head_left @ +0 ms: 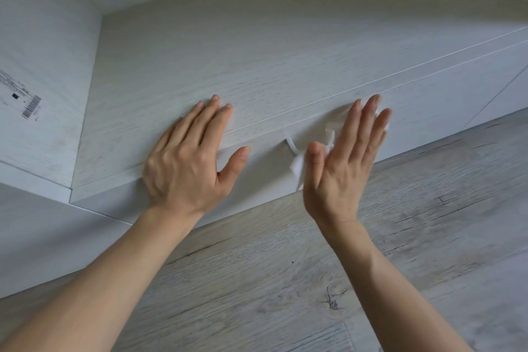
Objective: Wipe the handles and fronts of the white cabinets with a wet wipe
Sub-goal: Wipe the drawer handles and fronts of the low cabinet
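Observation:
A low white cabinet (257,66) runs across the view, seen from above. Its front face (265,168) drops toward the floor and carries a small white handle (290,146). My left hand (188,157) lies flat on the cabinet's top edge, fingers spread, thumb hanging over the front. My right hand (347,157) presses a white wet wipe (300,170) flat against the front, just right of the handle. The wipe shows beside the thumb and past the fingertips; most of it is hidden under the palm.
A pale wood-grain floor (371,266) fills the lower right. A tall white side panel (37,51) with a barcode sticker (30,106) stands at the left. A further cabinet front (508,94) continues to the right.

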{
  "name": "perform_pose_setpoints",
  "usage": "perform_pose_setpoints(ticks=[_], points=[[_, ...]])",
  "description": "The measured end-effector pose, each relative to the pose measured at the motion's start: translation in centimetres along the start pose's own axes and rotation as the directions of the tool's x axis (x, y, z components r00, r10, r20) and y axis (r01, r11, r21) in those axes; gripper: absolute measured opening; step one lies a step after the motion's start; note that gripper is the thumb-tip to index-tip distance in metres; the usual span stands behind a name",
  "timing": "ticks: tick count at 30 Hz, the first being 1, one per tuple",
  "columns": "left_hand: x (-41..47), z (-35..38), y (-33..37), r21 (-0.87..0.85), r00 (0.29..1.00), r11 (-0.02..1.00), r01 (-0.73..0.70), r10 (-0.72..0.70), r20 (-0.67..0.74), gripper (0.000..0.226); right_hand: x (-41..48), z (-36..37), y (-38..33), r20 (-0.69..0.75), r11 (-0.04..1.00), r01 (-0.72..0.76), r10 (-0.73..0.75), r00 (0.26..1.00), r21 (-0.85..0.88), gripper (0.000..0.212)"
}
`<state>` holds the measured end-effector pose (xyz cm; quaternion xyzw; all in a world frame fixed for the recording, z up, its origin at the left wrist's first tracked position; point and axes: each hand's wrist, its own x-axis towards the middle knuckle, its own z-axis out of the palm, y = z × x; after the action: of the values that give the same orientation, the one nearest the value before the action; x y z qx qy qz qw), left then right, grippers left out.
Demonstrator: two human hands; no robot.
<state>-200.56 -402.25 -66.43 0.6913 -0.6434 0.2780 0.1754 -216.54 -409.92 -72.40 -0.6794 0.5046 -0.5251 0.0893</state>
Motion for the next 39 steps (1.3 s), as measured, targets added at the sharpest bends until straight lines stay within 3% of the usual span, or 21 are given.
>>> perform_pose_setpoints(ticks=[2,9,12,14,17,20,23,27,31,34,36,39], points=[[0.1,0.1,0.0,-0.001,1.000,1.000,-0.002,0.002,0.002,0.068,0.4,-0.1,0.2,-0.029,0.999,-0.026,0.027,0.999,0.020,0.077],[0.0,0.0,0.0,-0.005,1.000,1.000,0.002,-0.002,0.009,0.069,-1.0,0.9,-1.1,0.026,0.992,0.107,-0.105,0.994,-0.068,0.072],[0.1,0.0,0.0,-0.007,1.000,1.000,0.001,-0.001,0.007,0.069,-0.3,0.6,-0.6,-0.021,0.999,0.019,-0.018,1.000,0.050,0.077],[0.1,0.0,0.0,-0.002,1.000,1.000,0.005,-0.005,0.004,0.069,0.1,0.6,-1.5,-0.031,0.969,-0.118,0.127,0.991,0.215,0.074],[0.1,0.1,0.1,0.008,1.000,1.000,0.009,-0.009,0.001,0.068,0.5,0.7,-3.8,-0.007,0.835,-0.362,0.401,0.916,0.415,0.067],[0.2,0.0,0.1,0.012,1.000,1.000,0.013,-0.013,0.004,0.068,1.0,0.6,-5.7,0.036,0.643,-0.564,0.642,0.766,0.519,0.057],[0.2,0.0,0.2,0.001,1.000,1.000,0.017,-0.017,0.009,0.068,1.4,-0.1,-6.3,0.125,0.504,-0.662,0.736,0.665,0.555,0.055],[0.2,0.0,0.2,-0.003,1.000,1.000,0.027,-0.027,0.014,0.067,0.0,-1.5,-7.9,0.227,0.417,-0.707,0.748,0.624,0.571,0.052],[0.1,-0.1,0.1,-0.005,0.999,1.000,0.020,-0.020,0.032,0.069,-1.7,-2.5,-9.2,0.284,0.397,-0.688,0.700,0.655,0.608,0.064],[0.1,-0.2,0.1,-0.010,0.999,1.000,0.018,-0.018,0.035,0.069,-2.7,-3.7,-9.3,0.270,0.406,-0.632,0.656,0.705,0.660,0.055],[0.1,-0.1,0.1,-0.011,0.999,1.000,0.016,-0.016,0.034,0.069,-2.1,-4.5,-8.6,0.140,0.501,-0.518,0.612,0.779,0.693,0.051],[0.1,-0.2,0.1,-0.014,0.999,1.000,0.017,-0.017,0.040,0.068,0.4,-3.8,-5.3,-0.056,0.783,-0.290,0.381,0.923,0.550,0.055]])
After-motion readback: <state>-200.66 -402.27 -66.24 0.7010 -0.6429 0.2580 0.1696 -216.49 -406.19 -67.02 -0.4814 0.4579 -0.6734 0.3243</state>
